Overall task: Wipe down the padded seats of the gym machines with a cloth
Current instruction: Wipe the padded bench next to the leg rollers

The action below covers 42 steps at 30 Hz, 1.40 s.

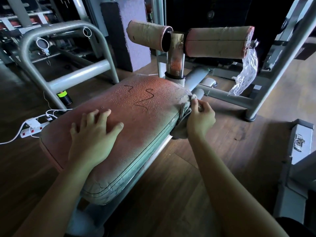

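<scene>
A worn reddish padded seat (pixel 145 106) fills the middle of the view, its top beaded with droplets and marked with dark squiggles. My left hand (pixel 94 134) rests flat on the seat's near half, fingers spread. My right hand (pixel 201 118) grips a grey cloth (pixel 182 124) and holds it against the seat's right side edge, near the far corner where the cover is torn.
Two tan roller pads (pixel 217 41) sit on a rusty post (pixel 176 53) beyond the seat. A grey tubular frame (pixel 68 48) stands at left, with a power strip (pixel 33 127) and cables on the wooden floor. Crumpled plastic wrap (pixel 246 72) hangs at right.
</scene>
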Motion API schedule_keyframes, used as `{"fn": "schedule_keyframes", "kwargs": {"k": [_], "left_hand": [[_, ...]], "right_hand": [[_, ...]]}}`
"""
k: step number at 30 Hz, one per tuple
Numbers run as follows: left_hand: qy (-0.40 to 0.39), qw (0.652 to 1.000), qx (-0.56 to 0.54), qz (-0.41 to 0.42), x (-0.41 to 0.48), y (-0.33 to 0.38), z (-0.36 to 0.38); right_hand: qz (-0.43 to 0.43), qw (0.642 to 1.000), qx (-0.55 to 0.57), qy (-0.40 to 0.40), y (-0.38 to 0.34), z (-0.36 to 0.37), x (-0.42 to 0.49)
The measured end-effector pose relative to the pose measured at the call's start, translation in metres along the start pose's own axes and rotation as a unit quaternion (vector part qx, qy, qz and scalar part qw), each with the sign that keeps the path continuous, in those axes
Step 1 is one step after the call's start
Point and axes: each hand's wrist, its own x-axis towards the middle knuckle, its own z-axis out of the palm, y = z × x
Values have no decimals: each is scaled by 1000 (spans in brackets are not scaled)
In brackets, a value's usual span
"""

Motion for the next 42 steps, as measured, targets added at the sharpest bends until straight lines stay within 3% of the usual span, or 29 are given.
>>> {"fn": "schedule_keyframes", "kwargs": {"k": [3,7,10,15,19,21,25,28,30,33,36,40,42], "left_hand": [[-3,1000,6,-1,0,1,0],[-3,1000,13,-3,-1,1,0],[-1,1000,17,-1,-1,2,1],[-4,1000,14,-5,-1,1,1],[-5,1000,7,-2,-1,2,-1],[-9,1000,4,-4,-1,3,-2],[-6,999,-31,-6,-1,0,-3],[46,981,-178,-57,4,-6,-8],[70,952,-279,-104,18,-15,-15],[69,957,-261,-110,48,-31,-20],[82,980,-166,-78,60,-35,-10],[55,996,-47,-49,55,-35,1],[38,998,1,-44,55,-38,5]], "right_hand": [[-48,999,10,-12,10,-6,-27],[-35,999,-28,24,-4,6,-1],[-10,998,-64,8,-11,6,12],[-61,996,-60,-15,1,-2,-11],[-25,995,-92,-20,-11,2,15],[-70,988,-130,-42,-13,-5,9],[-329,924,-132,-141,-29,-27,-32],[-477,821,-154,-272,-56,-5,-53],[-536,753,-229,-305,-69,21,-60],[-526,709,-260,-391,-74,31,-56],[-534,658,-235,-476,-69,18,-51],[-555,646,-248,-463,-69,45,-28],[-541,668,-295,-416,-76,77,6]]}}
